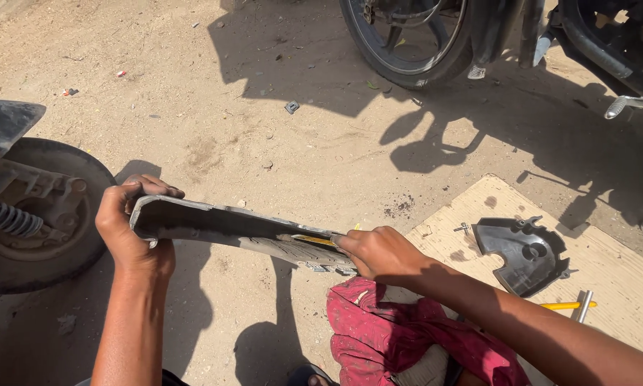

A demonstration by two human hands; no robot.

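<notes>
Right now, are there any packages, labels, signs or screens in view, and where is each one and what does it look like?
None in view: no package, label, sign or screen. The left hand and right hand hold a long grey plastic panel over sandy ground; it shows no sticker.

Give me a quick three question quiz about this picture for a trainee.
1. True or false: the left hand grips one end of the long grey panel.
2. What lies on the board nearest the black cover: A) a yellow-handled tool, B) a hammer, C) a bottle?
3. What colour is the cloth below the right hand?

Key: 1 true; 2 A; 3 red.
</notes>
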